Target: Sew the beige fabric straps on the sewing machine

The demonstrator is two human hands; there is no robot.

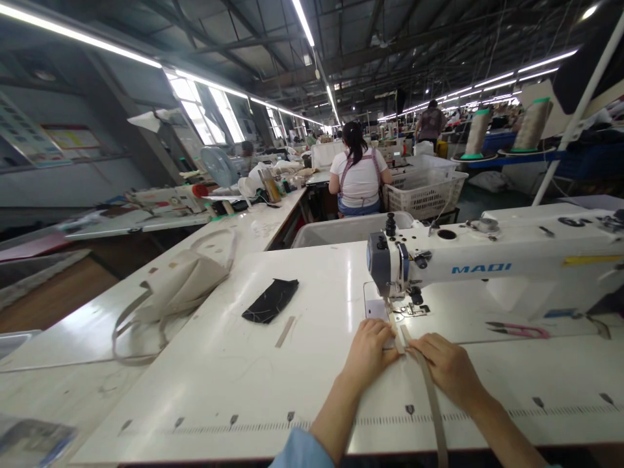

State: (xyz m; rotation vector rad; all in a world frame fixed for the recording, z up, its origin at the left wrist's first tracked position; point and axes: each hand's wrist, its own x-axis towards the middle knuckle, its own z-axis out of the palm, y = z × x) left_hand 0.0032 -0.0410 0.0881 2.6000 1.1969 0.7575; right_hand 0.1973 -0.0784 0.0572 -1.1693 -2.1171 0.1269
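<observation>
So, work looks partway: beige strap (433, 406) is at the sewing machine (468, 270), its upper end between the two hands just in front of the presser-foot area, the rest curving down the tabletop (292, 383) and over the front edge. Judging by that long tail, most of the visible length hasn't gone under the foot; fingers hide the join, so can't tell if any stitches are in. Beige fabric bundle (195, 283) with strap loops sits off to the left, well apart; can't tell if it's done or waiting. Right hand (446, 367): grip closed, pinching the strap at its upper part, fingers pointing left, forearm slanting in from lower right. Left hand (371, 348): palm down, fingers bent and laid by the needle plate, thumb up against the pale material beside the strap; can't tell if that grip is closed or just pressing. Left forearm rises from the bottom, leaning right, blue sleeve (305, 450) pushed back off the wrist. Wrists low, hands close together, strap between. Black fabric piece (270, 301) and short beige strip (285, 331) lie loose left of the hands; pink-handled snips (519, 329) rest to the right, below the machine arm.
</observation>
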